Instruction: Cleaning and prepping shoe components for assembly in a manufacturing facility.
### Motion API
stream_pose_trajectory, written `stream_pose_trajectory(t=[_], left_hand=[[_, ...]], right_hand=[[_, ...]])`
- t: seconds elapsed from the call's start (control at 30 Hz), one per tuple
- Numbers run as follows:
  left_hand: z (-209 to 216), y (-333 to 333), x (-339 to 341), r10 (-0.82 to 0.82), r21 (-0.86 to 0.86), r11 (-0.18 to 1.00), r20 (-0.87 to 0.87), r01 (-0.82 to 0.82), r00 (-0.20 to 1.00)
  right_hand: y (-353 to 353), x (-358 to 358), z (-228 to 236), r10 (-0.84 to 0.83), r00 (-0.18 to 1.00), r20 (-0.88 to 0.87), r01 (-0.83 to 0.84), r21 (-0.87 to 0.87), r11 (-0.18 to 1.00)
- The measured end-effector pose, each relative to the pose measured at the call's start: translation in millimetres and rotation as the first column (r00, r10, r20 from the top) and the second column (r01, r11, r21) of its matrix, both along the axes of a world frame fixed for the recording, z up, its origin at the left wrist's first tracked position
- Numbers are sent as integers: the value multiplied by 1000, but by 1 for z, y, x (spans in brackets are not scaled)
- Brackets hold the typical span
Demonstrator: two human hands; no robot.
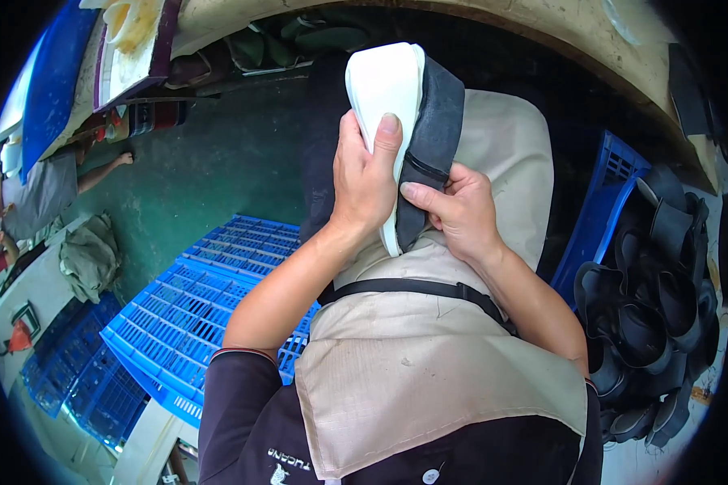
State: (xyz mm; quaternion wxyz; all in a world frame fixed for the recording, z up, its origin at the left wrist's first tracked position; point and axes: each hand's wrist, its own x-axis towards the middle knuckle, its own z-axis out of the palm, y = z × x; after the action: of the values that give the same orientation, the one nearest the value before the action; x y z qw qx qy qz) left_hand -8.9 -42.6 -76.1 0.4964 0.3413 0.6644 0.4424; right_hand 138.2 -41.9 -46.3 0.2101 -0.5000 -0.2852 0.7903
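A shoe with a white sole (386,81) and a dark grey upper (442,109) is held up over my lap, toe end away from me and sole turned to the left. My left hand (366,182) wraps round the sole side, its thumb lying along the white face. On the other side my right hand (459,208) pinches the upper near its opening, thumb against the black edge (425,167). Whatever sits between those right fingertips is mostly hidden. Under the shoe, a beige apron (429,364) covers my lap, with a black strap across it.
Blue plastic crates (210,283) stand at my left. To my right, many black shoe uppers (647,307) are heaped beside another blue crate (594,218). A worktop edge (493,20) curves across the far side. At far left, another person's arm (105,171) reaches out.
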Motion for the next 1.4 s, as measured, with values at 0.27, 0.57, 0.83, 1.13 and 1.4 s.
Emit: stream_pose_trajectory(t=[0.27,0.57,0.83,1.13,1.4], left_hand=[[50,32,-32,64,73,992,420,-104,905],[128,71,13,12,153,977,660,-150,752],[141,81,15,-135,260,964,274,62,952],[164,80,-6,-63,259,965,119,30,991],[204,61,-53,-55,258,962,-156,95,986]], right_hand=[[66,-5,66,56,967,250,-146,361,921],[120,34,128,-292,920,263,-98,873,477],[122,55,168,-177,859,480,-397,844,362],[249,156,194,-839,508,194,-83,981,176],[282,166,187,-672,688,275,-140,958,250]])
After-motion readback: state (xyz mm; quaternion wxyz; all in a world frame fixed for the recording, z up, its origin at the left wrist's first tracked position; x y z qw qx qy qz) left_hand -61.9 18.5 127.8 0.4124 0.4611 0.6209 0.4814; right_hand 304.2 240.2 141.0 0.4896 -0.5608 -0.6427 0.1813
